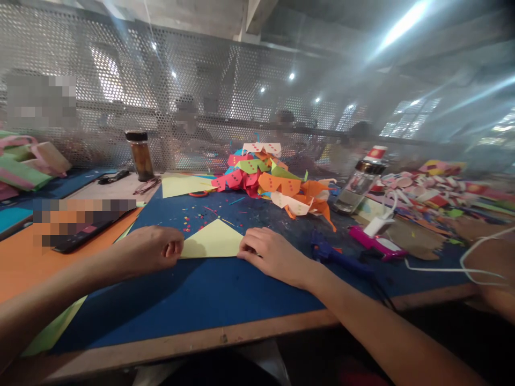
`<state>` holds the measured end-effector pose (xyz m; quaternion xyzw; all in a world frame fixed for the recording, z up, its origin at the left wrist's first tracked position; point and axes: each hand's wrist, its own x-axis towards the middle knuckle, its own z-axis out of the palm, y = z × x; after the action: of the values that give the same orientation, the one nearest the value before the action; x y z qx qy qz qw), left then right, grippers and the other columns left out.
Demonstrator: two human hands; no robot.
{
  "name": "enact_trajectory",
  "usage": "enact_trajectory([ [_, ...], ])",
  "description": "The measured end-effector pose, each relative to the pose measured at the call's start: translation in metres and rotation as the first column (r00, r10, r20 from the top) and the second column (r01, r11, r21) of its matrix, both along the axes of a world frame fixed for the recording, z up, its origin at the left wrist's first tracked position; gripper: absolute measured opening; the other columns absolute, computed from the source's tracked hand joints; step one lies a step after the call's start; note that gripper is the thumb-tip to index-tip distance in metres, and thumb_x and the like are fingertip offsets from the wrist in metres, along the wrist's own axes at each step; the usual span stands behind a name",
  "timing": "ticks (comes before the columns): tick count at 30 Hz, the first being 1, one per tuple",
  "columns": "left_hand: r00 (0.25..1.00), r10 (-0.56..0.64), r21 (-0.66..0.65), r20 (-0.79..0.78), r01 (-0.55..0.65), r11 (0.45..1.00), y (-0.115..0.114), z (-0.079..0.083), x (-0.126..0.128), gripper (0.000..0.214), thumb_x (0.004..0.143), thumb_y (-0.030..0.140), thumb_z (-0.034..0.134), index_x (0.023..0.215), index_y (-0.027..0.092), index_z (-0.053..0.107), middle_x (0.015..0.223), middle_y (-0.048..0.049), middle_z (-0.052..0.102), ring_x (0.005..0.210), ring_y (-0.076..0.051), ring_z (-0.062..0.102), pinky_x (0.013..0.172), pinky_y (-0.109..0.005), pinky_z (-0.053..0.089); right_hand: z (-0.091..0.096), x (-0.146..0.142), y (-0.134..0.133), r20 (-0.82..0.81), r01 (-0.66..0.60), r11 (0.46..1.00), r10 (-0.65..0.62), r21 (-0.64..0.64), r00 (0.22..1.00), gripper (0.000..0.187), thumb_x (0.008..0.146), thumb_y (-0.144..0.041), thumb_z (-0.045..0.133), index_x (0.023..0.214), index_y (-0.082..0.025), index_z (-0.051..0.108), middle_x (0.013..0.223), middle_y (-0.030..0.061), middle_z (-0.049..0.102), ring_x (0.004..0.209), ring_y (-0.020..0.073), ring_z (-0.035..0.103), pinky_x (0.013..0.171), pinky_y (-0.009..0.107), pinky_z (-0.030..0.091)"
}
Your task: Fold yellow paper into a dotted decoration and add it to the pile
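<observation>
Two bare hands meet a sheet of pale yellow paper (213,241), which lies on the blue surface of a desk (201,300), directly in front of the wearer. The paper shows as a low triangle, its point facing away and its straight edge toward the wearer. The left hand (156,249) is curled into a loose fist at the paper's left corner; the right hand (271,254) has its fingers bent, tips down on the right corner. Whether either hand pinches the paper or only presses it, I cannot tell.

Just beyond the point are scattered tiny coloured scraps (193,217). Behind them rises a pile of folded paper shapes (261,179) in red, orange, green and cream, with another yellow sheet (179,186) to its left.

To the right lie a blue glue gun (333,252) and a bright pink block (376,242) with a white plug on it. A clear bottle (354,187) stands behind these, near a heap of paper pieces (426,187).

To the left, a dark phone (92,228), partly blurred, rests on orange paper (24,262). A dark-lidded jar (140,158) stands farther back, before a perforated metal screen (193,107); blurred people show through it.
</observation>
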<state>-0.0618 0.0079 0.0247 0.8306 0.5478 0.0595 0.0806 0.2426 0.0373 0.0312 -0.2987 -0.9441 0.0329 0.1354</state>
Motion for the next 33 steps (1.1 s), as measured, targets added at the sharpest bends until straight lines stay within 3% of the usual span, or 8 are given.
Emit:
enact_trajectory([
  [9,1.0,0.011,-0.074,0.006,-0.01,0.997,-0.002,0.013,0.004,0.021,0.083,0.025,0.044,0.079,0.019,0.063,0.073,-0.0012,0.067,0.067,-0.016,0.06,0.061,-0.025,0.038,0.0,-0.001,0.0,-0.011,0.035,0.999,-0.035,-0.015,0.999,0.017,0.096,-0.03,0.06,0.083,-0.017,0.061,0.088,0.0031,0.066,0.083,0.0168,0.059,0.076,0.03,0.04],
  [33,0.994,0.062,-0.132,0.091,-0.05,0.99,0.009,0.005,-0.01,0.018,0.082,0.033,0.052,0.079,0.022,0.065,0.077,-0.0026,0.07,0.074,-0.022,0.065,0.064,-0.03,0.04,0.0,-0.002,0.001,-0.004,0.133,0.989,-0.134,-0.067,0.991,0.021,0.095,-0.033,0.06,0.08,-0.019,0.059,0.086,0.0011,0.067,0.081,0.0158,0.06,0.074,0.03,0.039],
])
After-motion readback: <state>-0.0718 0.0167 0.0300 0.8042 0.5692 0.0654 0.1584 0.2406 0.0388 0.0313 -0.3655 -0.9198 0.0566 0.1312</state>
